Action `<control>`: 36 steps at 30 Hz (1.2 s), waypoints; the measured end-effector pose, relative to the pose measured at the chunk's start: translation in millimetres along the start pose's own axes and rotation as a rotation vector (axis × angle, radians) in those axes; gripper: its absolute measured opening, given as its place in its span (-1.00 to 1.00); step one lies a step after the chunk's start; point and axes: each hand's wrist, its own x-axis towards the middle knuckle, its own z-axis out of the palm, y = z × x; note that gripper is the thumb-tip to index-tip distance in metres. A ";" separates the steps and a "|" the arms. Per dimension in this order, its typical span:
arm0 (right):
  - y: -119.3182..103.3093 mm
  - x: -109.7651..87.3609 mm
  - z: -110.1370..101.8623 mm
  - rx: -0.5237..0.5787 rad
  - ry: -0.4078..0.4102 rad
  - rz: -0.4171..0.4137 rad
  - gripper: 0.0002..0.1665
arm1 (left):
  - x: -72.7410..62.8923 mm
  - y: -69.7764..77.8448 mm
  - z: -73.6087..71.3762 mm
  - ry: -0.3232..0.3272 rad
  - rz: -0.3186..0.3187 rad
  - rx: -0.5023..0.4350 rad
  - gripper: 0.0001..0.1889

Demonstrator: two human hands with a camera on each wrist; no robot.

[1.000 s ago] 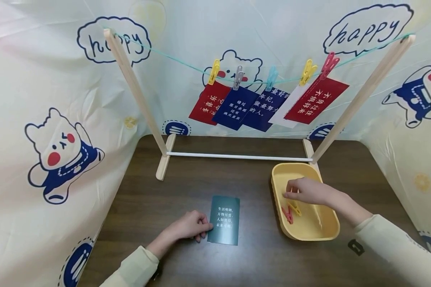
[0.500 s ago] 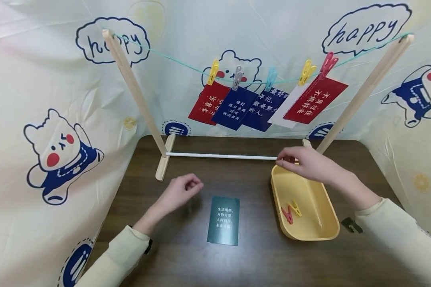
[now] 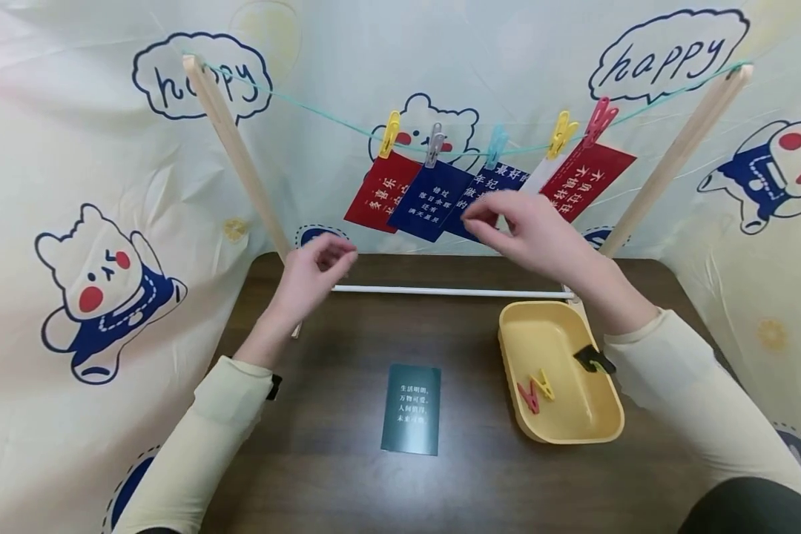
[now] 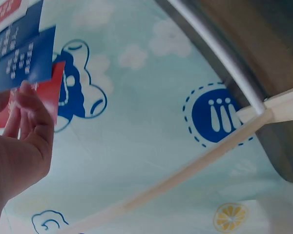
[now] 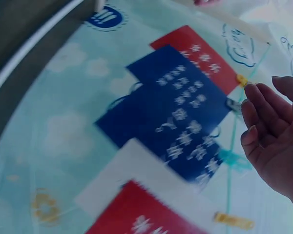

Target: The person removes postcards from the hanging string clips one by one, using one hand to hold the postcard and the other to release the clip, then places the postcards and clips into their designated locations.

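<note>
Both hands are raised toward a line of hanging cards, fingers loosely bent, with nothing held. My left hand is in front of the left post, left of a red card. My right hand overlaps a blue card in the head view; the right wrist view shows its palm and fingers near the line. Another blue card, a white card and a right-hand red card hang there too. Yellow, grey, light blue and red clothespins grip them to the green string.
A dark green card lies on the brown table. To its right, a yellow basket contains a yellow clothespin and a red clothespin. Wooden posts and a white rod frame the line.
My right hand has left the basket, moving up and left to the hanging cards. My left hand has come off the green card and risen. The hanging cards stay in place.
</note>
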 end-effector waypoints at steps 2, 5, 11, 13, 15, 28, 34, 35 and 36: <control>-7.6 15.9 -2.2 -0.001 0.023 -0.029 -0.74 | 9.7 -1.6 -2.5 0.067 0.014 -0.020 -0.76; -17.1 39.7 -5.8 -0.012 0.067 -0.093 -0.74 | 22.6 -4.4 -4.2 0.154 0.012 -0.049 -0.72; -25.2 86.4 -8.5 -0.110 0.213 -0.206 -0.69 | 40.2 -4.9 -1.1 0.218 -0.014 -0.042 -0.66; -26.3 99.9 -9.0 -0.165 0.229 -0.202 -0.64 | 44.1 -4.2 1.1 0.218 -0.024 -0.041 -0.60; -27.2 111.9 -9.5 -0.217 0.207 -0.155 -0.59 | 48.0 -3.8 3.8 0.214 -0.034 -0.052 -0.56; -27.2 147.1 -6.0 -0.020 -0.048 0.185 -0.36 | 55.0 -7.6 10.7 0.218 -0.146 -0.191 -0.66; -28.6 145.8 -6.8 0.121 -0.037 0.217 -0.51 | 56.3 -6.4 11.9 0.213 -0.135 -0.216 -0.65; -29.2 145.2 -6.7 0.136 -0.038 0.221 -0.52 | 56.7 -6.2 12.1 0.211 -0.137 -0.214 -0.65; -29.6 144.9 -6.6 0.151 -0.038 0.223 -0.53 | 56.9 -6.1 12.2 0.210 -0.138 -0.215 -0.65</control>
